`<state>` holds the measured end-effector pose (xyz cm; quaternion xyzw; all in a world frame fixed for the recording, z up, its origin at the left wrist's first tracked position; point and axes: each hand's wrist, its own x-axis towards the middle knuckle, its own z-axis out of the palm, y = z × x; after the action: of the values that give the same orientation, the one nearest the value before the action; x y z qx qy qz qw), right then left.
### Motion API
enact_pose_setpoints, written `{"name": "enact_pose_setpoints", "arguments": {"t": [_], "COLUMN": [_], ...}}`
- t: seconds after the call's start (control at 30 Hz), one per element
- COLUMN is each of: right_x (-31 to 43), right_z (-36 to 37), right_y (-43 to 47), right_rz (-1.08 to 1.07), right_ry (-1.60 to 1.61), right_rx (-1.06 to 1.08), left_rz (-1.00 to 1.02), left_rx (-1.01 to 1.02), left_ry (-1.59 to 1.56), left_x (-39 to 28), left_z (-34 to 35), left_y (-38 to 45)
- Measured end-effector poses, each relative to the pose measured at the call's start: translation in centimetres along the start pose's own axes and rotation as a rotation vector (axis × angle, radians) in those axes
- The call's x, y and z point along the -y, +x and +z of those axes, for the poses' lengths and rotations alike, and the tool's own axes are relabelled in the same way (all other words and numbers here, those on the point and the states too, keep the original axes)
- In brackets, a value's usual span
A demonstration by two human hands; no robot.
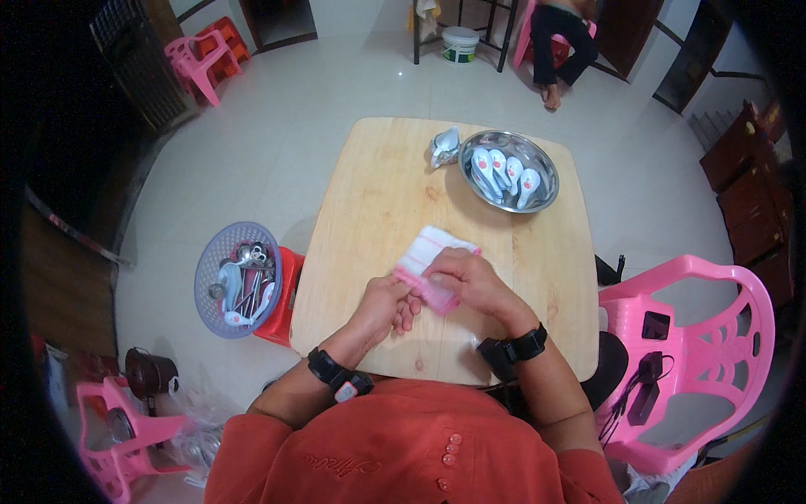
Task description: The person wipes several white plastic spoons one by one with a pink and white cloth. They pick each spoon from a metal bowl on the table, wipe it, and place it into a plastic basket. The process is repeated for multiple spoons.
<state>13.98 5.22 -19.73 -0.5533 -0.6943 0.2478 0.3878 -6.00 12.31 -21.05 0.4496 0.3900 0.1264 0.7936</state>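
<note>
A white cloth with pink stripes and a pink edge [431, 247] is bunched between my hands over the near middle of the table. My left hand [385, 305] pinches its lower left edge between thumb and fingers. From the right, my right hand [467, 277] grips the folded cloth with bent fingers. Whether anything lies inside the folds is hidden. Beyond the hands, a steel bowl [548, 192] holds several porcelain soup spoons [482, 165] with pink flower prints. Just left of the bowl stands a small patterned porcelain jug [446, 147].
The wooden table [378, 183] has rounded corners. At its left, a purple plastic basket [203, 286] of spoons and metal utensils rests on a red stool [277, 324]. A pink chair [692, 277] on the right bears a phone and a cabled adapter. Someone sits at the back [560, 44].
</note>
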Motion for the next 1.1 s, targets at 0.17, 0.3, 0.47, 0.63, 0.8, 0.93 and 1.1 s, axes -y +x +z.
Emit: {"name": "enact_pose_setpoints", "arguments": {"t": [0.17, 0.3, 0.47, 0.63, 0.8, 0.93, 1.1], "right_x": [0.6, 0.4, 0.2, 0.6, 0.3, -0.2, -0.3], "right_z": [0.4, -0.1, 0.4, 1.5, 0.9, 0.6, 1.1], "right_y": [0.7, 0.6, 0.7, 1.4, 1.0, 0.4, 0.5], "right_rz": [0.198, 0.264, 0.246, 0.132, 0.205, 0.212, 0.259], "right_ry": [-0.084, -0.378, -0.515, -0.243, -0.401, -0.614, -0.716], "right_rx": [-0.017, -0.127, -0.138, -0.029, -0.076, -0.208, -0.223], "left_rz": [-0.024, -0.001, -0.001, 0.022, 0.073, 0.062, 0.026], "left_rx": [-0.004, 0.005, 0.009, -0.008, -0.009, -0.005, 0.056], "left_ry": [0.03, 0.034, 0.031, 0.053, 0.051, 0.1, 0.149], "left_x": [-0.1, 0.0, -0.2, 0.3, 0.7, 0.6, -0.3], "left_z": [0.1, 0.4, 0.5, 0.8, 0.9, 1.1, 1.3], "left_y": [0.3, 0.0, 0.0, 0.2, 0.3, 0.3, 0.5]}}
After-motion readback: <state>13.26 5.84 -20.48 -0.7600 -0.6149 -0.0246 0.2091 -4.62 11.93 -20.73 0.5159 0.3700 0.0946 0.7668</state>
